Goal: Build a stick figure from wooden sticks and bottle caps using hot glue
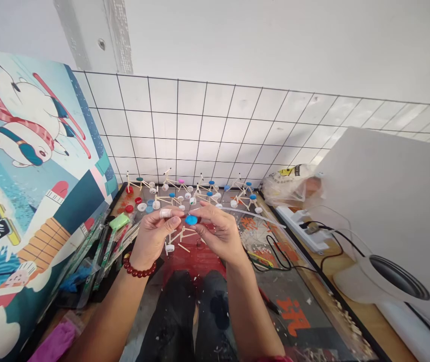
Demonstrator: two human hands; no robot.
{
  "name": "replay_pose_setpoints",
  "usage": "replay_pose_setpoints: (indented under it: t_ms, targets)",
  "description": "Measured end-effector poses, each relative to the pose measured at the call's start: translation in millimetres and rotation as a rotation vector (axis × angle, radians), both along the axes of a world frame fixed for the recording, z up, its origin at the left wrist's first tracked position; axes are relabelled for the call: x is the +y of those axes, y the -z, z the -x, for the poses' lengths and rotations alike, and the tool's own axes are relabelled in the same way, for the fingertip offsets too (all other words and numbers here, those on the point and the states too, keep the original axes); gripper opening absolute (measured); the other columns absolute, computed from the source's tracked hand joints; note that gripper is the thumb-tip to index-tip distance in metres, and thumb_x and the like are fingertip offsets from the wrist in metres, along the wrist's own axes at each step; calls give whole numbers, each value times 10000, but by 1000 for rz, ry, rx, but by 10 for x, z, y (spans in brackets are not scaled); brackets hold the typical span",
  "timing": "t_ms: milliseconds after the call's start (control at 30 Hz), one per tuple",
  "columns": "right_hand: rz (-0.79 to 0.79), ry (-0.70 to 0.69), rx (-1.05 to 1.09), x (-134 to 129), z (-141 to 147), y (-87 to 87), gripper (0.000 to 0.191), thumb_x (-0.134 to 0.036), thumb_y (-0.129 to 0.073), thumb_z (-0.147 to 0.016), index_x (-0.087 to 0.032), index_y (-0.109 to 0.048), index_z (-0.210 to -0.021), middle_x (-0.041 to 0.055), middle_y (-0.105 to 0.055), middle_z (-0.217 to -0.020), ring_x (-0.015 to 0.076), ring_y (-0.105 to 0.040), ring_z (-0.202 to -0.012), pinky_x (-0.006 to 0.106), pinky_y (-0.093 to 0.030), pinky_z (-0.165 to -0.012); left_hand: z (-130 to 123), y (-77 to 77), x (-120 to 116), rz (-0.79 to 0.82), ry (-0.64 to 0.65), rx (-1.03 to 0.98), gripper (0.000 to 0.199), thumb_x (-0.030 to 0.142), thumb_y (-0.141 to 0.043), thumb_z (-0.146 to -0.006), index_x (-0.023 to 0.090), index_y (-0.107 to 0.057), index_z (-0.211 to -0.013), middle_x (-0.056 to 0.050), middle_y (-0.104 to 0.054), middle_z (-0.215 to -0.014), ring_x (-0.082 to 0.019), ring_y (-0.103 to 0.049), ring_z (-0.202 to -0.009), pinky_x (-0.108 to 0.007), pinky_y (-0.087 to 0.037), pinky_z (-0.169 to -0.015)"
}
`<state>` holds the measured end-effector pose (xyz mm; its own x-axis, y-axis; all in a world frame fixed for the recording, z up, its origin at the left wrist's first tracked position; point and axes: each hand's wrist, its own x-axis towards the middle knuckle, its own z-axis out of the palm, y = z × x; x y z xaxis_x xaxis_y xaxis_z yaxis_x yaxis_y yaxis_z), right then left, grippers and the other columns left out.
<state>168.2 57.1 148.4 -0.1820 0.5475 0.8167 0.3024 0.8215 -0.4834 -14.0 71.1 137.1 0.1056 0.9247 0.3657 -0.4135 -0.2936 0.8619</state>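
My right hand is closed, thumb and fingertips pinching a small round blue disc. Close to the disc's left side, my left hand also makes a pinch; anything between its fingertips is too small to make out. White tape wraps one left finger, and a red bead bracelet circles that wrist. Below the hands stands a partly hidden frame of thin wooden sticks with a white cap wheel. Behind them are several similar stick models with white wheels and coloured discs.
Loose red caps lie at left, near packaged tools and a green packet. A picture board stands left, a wire grid behind. On the right are a power strip, black cable and plastic bag.
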Motion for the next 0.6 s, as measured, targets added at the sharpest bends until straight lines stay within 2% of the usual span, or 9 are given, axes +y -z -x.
replay_pose_setpoints:
  t_ms: [100, 200, 300, 367, 467, 600]
  targets:
    - [8, 5, 10, 4, 10, 7, 265, -190, -688, -914, -312, -725, -1146, -15, -791, -942, 146, -725, -831, 459, -517, -1100, -14, -2, -35, -173, -41, 77, 254, 247, -887, -707, 244, -825, -953, -68, -730, -1036, -130, -669, -765, -235, -606, -675]
    - [8, 4, 30, 9, 19, 27, 289, -161, -698, -900, -301, -725, -1151, -8, -788, -957, 144, -725, -850, 458, -517, -1108, -15, -10, -85, -345, -163, 245, 301, 170, -856, -735, 275, -813, -1014, -57, -726, -1049, -155, -695, -859, -255, -616, -752]
    - [19, -3, 29, 9, 24, 42, 294, -148, -710, -888, -292, -727, -1143, -7, -785, -936, 149, -728, -866, 467, -521, -1110, -1, -5, -111, -443, -289, 353, 295, 141, -823, -768, 283, -808, -1026, -50, -740, -1011, -168, -695, -921, -261, -605, -802]
    - [26, -13, 20, 7, 26, 43, 289, -142, -706, -889, -290, -729, -1135, -12, -784, -910, 147, -730, -859, 466, -526, -1108, 8, 5, -111, -464, -313, 364, 281, 138, -822, -770, 283, -810, -1010, -43, -748, -996, -166, -693, -927, -259, -598, -816]
    - [13, -17, 15, 6, 28, 36, 291, -148, -701, -895, -297, -721, -1144, -16, -785, -918, 142, -727, -835, 467, -527, -1106, -1, 12, -108, -376, -280, 322, 300, 183, -848, -753, 273, -806, -1037, -45, -756, -1012, -163, -700, -911, -253, -598, -806]
    - [-14, 16, 5, 7, 26, 33, 315, -138, -674, -910, -312, -711, -1170, -6, -775, -955, 145, -719, -867, 464, -512, -1102, -61, -11, -114, -56, -136, 193, 309, 346, -846, -767, 229, -806, -1051, -63, -783, -959, -154, -708, -790, -241, -599, -701]
